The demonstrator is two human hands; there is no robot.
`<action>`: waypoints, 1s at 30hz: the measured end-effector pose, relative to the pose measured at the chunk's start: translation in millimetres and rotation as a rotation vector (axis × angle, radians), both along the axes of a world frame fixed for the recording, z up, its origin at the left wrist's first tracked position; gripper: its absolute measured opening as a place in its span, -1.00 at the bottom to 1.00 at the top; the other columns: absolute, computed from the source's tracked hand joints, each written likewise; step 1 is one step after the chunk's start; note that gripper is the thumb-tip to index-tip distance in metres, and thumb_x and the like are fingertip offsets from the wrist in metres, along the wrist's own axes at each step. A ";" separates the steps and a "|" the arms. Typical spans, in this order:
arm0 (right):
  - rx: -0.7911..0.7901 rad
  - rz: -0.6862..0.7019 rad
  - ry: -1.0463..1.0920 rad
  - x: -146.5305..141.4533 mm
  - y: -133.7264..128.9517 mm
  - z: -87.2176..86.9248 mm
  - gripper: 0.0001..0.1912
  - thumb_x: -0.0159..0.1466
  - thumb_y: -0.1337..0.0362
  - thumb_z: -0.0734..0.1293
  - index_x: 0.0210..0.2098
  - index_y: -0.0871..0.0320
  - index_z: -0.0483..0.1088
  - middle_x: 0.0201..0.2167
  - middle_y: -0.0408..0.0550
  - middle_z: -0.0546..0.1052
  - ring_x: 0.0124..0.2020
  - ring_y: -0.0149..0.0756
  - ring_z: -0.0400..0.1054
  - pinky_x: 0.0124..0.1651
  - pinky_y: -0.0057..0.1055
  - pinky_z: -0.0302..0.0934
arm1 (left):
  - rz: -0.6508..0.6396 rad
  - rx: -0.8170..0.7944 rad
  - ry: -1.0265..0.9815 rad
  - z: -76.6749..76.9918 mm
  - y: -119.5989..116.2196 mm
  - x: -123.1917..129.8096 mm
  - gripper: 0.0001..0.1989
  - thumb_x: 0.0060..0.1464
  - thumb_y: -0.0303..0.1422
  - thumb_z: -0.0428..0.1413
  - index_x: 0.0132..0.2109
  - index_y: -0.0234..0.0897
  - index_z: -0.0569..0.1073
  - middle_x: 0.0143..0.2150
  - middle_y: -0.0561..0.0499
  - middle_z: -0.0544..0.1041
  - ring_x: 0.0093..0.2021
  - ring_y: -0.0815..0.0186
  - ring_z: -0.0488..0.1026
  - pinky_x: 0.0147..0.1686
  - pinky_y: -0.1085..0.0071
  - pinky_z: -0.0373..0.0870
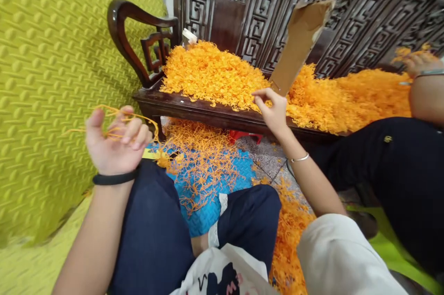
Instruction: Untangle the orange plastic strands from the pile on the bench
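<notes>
My left hand (117,144), palm up with curled fingers, holds thin orange plastic strands (152,124) beside the yellow wall padding. The strands loop around its fingers and trail off on both sides. Thumb and forefinger pinched together, my right hand (274,111) is over the front edge of the carved wooden bench (194,106). Whatever may be between those fingertips is too small to make out. Just behind it lies a heap of small curly orange plastic pieces (215,73) on the bench seat.
A cardboard strip (298,45) stands upright between two orange heaps. At right, another person's hand (421,63) is by the farther heap (347,96). Loose orange strands (204,161) cover a blue foam mat (244,165). A red plastic object (245,136) is under the bench.
</notes>
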State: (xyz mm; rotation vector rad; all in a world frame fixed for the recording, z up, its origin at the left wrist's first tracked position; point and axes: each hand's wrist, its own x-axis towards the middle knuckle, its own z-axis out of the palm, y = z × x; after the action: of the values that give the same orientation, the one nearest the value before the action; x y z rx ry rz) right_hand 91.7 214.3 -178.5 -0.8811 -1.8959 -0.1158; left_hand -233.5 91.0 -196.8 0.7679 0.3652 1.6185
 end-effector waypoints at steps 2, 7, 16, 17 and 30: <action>-0.179 -0.144 0.010 24.6 -5.1 -36.6 -0.81 0.22 0.29 0.16 -0.29 0.22 0.37 -0.41 -0.11 0.45 -0.39 -0.44 0.32 -0.27 -0.46 0.20 | -0.091 0.038 0.088 -6.8 10.8 13.9 -0.42 0.17 -0.13 -0.40 -0.36 -0.31 0.44 -0.80 0.08 0.17 -0.78 0.38 0.12 -0.73 0.46 0.11; -0.717 -0.386 -0.160 78.2 -53.5 -166.1 -0.79 0.23 0.32 0.15 -0.39 0.24 0.38 -0.42 -0.05 0.46 -0.39 -0.39 0.33 -0.28 -0.43 0.21 | -0.229 0.116 0.241 -20.1 26.9 40.5 -0.69 0.08 -0.19 -0.09 -0.28 -0.30 0.42 -0.73 0.07 0.26 -0.72 0.34 0.23 -0.69 0.45 0.15; -1.275 -0.559 -0.293 113.7 -72.5 -291.1 -0.72 0.26 0.20 0.20 -0.13 0.26 0.30 -0.18 -0.02 0.39 -0.22 -0.36 0.33 -0.17 -0.32 0.28 | -0.081 0.144 0.877 -31.9 18.7 60.0 -0.77 0.09 -0.23 -0.05 -0.22 -0.30 0.32 -0.65 0.13 0.34 -0.63 0.38 0.30 -0.53 0.47 0.25; -1.318 -0.570 -0.287 115.9 -64.4 -295.1 -0.71 0.26 0.20 0.20 -0.11 0.27 0.30 -0.17 -0.01 0.39 -0.21 -0.35 0.33 -0.17 -0.30 0.28 | -0.089 0.158 1.001 -33.7 17.7 62.3 -0.76 0.10 -0.21 -0.06 -0.21 -0.30 0.31 -0.62 0.14 0.33 -0.60 0.39 0.30 -0.51 0.48 0.25; -1.489 -0.510 0.019 117.0 -13.2 -346.4 -0.70 0.25 0.21 0.21 -0.08 0.26 0.28 -0.14 0.00 0.38 -0.19 -0.34 0.32 -0.16 -0.29 0.28 | -0.017 0.554 2.098 -54.2 20.9 78.0 -0.59 0.21 -0.14 -0.26 -0.18 -0.33 0.35 -0.51 -0.02 0.45 -0.49 0.22 0.43 -0.54 0.46 0.14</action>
State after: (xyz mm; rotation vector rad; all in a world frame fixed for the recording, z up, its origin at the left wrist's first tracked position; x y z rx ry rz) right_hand 208.7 201.1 -524.8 -2.2781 -1.4672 1.1188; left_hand -155.5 111.9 -251.0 2.6746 1.3021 0.2225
